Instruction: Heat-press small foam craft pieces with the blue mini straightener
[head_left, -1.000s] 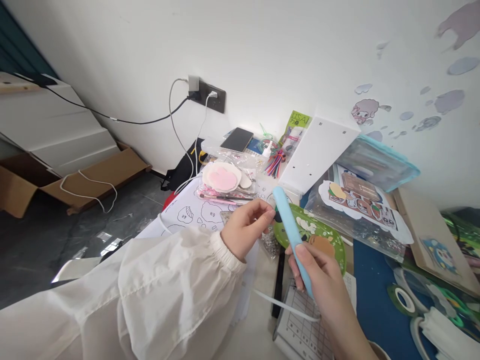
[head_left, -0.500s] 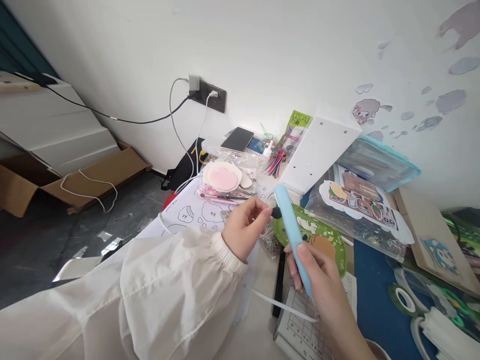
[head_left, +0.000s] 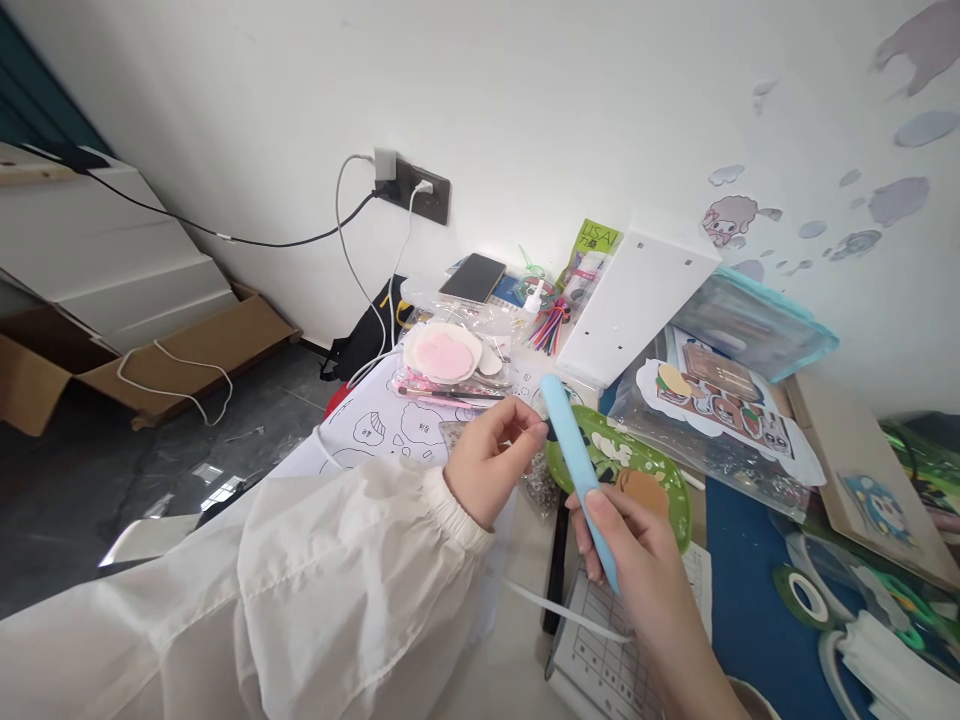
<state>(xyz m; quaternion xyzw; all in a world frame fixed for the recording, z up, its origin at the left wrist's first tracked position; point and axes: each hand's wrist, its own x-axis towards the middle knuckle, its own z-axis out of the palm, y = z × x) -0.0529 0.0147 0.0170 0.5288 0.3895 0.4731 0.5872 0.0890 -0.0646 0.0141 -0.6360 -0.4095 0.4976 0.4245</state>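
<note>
My right hand (head_left: pixel 626 525) is wrapped round a light blue stick-shaped tool (head_left: pixel 571 435), whose upper end tilts up and to the left. Beside it, my left hand (head_left: pixel 495 455) is pinched, its fingertips close to the tool. A small dark piece shows at those fingertips, mostly hidden behind the tool. Beyond the tool lies a green tray (head_left: pixel 679 505) holding white and brown cut shapes (head_left: pixel 643 490). A clear bag of small silvery bits (head_left: pixel 541 485) sits between the hands and the tray.
Behind the hands are a pink shape (head_left: pixel 444 354) on packets, a phone (head_left: pixel 473 278) and a white panel (head_left: pixel 637 300). A white keyboard (head_left: pixel 600 640) lies under my right wrist. Green tape (head_left: pixel 804 597) rests on the blue mat (head_left: pixel 739 560) at right.
The upper end of the blue tool has shifted slightly left and down. The dark piece at my left fingertips now shows less. The whole view has moved very slightly.
</note>
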